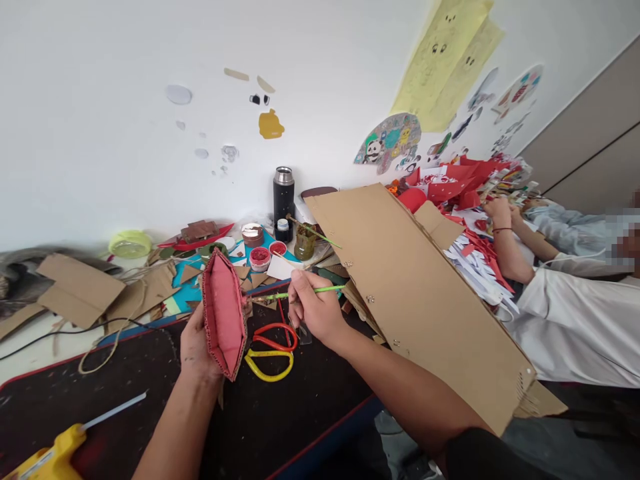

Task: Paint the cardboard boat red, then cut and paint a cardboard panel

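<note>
Now we hold a red cardboard piece (223,313) up in our left hand (196,347). The fingers are curled round its back edge, and it stands on end, with its long side going up and down. Our right hand (314,308) is closed on a thin green brush (305,291). The brush lies flat and points left, so its tip sits just beside the red piece, to the right of it. We cannot tell if the tip touches.

Below our hands, yellow and red scissors (270,350) lie on the dark tabletop (125,380). Little red paint pots (260,257) and a black flask (283,193) stand beyond our hands, near the white wall. A big brown cardboard sheet (425,293) leans to the right of our right hand. Past it, another person's arm (507,243) rests among red paper scraps. A yellow glue gun (47,457) lies far down to the left.
</note>
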Tool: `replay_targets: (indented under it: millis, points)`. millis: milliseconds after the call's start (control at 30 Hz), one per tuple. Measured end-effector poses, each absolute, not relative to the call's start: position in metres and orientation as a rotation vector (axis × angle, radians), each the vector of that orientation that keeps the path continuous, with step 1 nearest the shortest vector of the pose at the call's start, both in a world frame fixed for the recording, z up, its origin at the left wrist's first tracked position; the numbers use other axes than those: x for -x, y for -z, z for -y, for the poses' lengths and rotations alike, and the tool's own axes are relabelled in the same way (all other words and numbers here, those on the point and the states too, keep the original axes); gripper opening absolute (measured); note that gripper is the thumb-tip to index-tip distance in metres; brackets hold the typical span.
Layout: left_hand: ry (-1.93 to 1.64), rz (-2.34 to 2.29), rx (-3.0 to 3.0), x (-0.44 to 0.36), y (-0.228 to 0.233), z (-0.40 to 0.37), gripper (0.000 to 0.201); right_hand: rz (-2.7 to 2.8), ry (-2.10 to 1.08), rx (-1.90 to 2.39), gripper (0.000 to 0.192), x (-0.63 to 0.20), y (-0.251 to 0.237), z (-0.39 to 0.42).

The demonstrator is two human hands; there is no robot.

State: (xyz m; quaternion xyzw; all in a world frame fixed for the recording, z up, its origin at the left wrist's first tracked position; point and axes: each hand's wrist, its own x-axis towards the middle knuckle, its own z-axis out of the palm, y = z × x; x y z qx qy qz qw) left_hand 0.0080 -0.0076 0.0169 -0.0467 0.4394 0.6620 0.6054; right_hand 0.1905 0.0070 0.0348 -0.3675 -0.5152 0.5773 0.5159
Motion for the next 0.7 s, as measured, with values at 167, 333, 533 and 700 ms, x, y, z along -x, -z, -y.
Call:
replay_targets:
  millis: [167, 333, 533, 700]
  points:
    - [-1.540, -1.004, 0.074, -0.0066, -0.0143, 0.0088, 0.043, 1.276, -1.397, 0.902, 0.068, -0.1915, -0.0297, -0.0006]
    - [-1.532, -1.024, 0.081, -0.0085, -0.0170, 0.0078, 0.041, 1.220, -1.410, 0.901, 0.068, -0.1913, -0.0326, -0.0022]
    - [-1.552, -1.026, 0.065, -0.0093, -0.0178, 0.0084, 0.041, 1.226, -1.428, 0.896, 0.067, -0.1891, -0.0303, 0.0005]
    - [-1.560, -1.048, 0.051, -0.0086, -0.0136, 0.0082, 0.040, 1.258, -1.422, 0.925, 0.068, -0.1913, -0.0313, 0.0023]
